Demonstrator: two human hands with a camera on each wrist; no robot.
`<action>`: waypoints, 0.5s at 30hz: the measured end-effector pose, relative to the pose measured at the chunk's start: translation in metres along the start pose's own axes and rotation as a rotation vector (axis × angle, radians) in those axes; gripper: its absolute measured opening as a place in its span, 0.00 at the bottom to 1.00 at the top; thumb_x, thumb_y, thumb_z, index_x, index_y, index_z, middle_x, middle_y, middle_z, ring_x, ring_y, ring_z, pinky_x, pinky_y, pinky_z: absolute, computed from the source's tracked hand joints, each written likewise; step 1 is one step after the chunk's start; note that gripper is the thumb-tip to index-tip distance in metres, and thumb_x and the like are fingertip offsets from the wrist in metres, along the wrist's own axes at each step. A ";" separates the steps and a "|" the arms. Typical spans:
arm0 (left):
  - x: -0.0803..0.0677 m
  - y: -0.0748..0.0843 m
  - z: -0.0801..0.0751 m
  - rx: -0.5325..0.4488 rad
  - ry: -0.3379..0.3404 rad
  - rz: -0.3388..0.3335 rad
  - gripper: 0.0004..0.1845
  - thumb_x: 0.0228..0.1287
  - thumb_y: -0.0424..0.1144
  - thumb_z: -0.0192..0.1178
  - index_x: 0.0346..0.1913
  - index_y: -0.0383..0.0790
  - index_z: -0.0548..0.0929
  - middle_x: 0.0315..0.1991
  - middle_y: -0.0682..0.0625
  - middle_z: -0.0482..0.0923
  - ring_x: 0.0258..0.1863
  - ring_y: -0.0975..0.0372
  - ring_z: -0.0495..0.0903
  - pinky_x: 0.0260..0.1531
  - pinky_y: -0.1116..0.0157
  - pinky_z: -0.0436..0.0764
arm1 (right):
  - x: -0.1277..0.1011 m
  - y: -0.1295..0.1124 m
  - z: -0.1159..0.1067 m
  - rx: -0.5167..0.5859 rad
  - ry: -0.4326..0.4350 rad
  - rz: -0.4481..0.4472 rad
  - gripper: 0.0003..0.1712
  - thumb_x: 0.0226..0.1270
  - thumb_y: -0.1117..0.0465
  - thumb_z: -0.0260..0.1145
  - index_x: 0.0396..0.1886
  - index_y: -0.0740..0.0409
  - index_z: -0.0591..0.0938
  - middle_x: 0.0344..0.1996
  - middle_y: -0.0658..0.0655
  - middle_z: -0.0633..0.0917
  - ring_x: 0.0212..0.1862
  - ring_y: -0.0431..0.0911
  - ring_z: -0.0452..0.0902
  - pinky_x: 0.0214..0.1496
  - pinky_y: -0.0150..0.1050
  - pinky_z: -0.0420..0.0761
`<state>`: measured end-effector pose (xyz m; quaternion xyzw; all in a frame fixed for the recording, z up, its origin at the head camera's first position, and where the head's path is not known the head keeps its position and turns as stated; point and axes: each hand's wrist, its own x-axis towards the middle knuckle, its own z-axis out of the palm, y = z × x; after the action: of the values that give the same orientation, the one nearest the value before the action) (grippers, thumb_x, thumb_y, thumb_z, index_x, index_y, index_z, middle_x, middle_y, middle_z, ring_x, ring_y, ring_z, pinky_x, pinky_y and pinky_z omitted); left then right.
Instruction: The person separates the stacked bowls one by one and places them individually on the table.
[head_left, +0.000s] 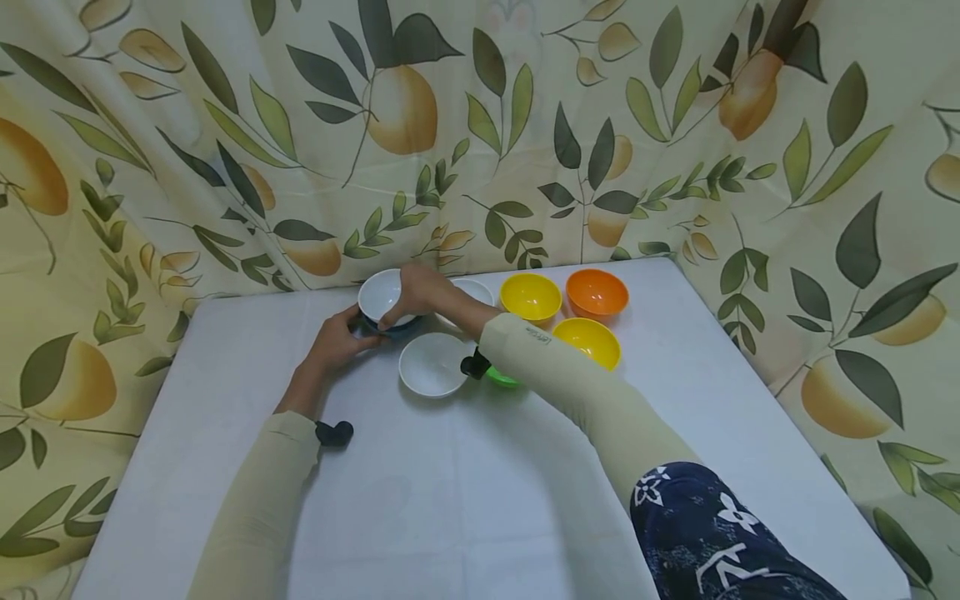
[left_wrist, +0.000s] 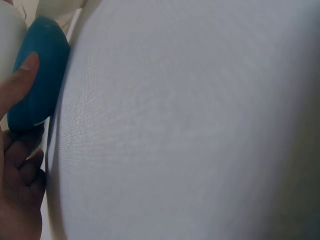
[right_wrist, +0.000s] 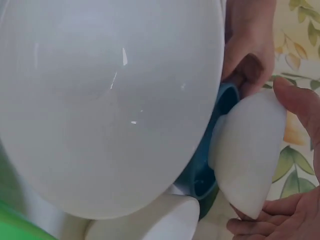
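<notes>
My right hand [head_left: 426, 296] grips a small white bowl [head_left: 378, 292] by its rim, thumb on one side and fingers on the other. Directly beneath it is a blue bowl [left_wrist: 44, 75], which my left hand [head_left: 333, 342] holds at the side with the thumb against its wall. In the right wrist view the base of the white bowl [right_wrist: 252, 150] sits at the mouth of the blue bowl [right_wrist: 202, 175]. A second white bowl [head_left: 429, 367] stands on the table just in front of both hands.
Behind my right wrist a third white bowl [head_left: 476, 290] is partly hidden. To the right are a yellow bowl [head_left: 531, 296], an orange bowl [head_left: 597, 292] and another yellow bowl [head_left: 592, 337]. A green bowl [head_left: 502, 379] shows under my right forearm. A patterned curtain [head_left: 510, 167] hangs behind the white-covered table [head_left: 420, 500].
</notes>
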<state>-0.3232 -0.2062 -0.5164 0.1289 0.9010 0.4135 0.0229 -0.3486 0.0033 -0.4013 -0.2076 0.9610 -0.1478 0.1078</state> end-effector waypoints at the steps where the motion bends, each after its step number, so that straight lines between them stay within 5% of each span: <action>1: 0.000 0.000 0.000 -0.001 0.000 -0.002 0.50 0.60 0.48 0.78 0.80 0.33 0.65 0.75 0.34 0.68 0.76 0.41 0.64 0.76 0.44 0.64 | -0.001 0.000 -0.001 0.012 0.004 -0.003 0.48 0.48 0.35 0.84 0.59 0.63 0.79 0.48 0.55 0.84 0.48 0.47 0.80 0.46 0.36 0.82; 8: -0.001 -0.001 0.002 -0.032 -0.012 -0.022 0.52 0.60 0.50 0.79 0.81 0.37 0.64 0.77 0.36 0.67 0.78 0.43 0.62 0.77 0.45 0.62 | -0.014 0.008 -0.015 0.101 0.029 -0.028 0.48 0.46 0.36 0.86 0.56 0.65 0.79 0.44 0.56 0.84 0.44 0.48 0.81 0.43 0.37 0.84; 15: -0.001 -0.001 0.001 -0.041 -0.015 0.013 0.53 0.59 0.49 0.80 0.81 0.35 0.63 0.76 0.35 0.67 0.77 0.42 0.64 0.77 0.46 0.62 | -0.032 0.024 -0.032 0.206 0.035 -0.056 0.50 0.47 0.41 0.87 0.62 0.64 0.77 0.51 0.58 0.84 0.50 0.50 0.81 0.50 0.40 0.84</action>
<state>-0.3222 -0.2065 -0.5180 0.1376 0.8914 0.4309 0.0296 -0.3370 0.0455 -0.3742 -0.2195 0.9363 -0.2522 0.1076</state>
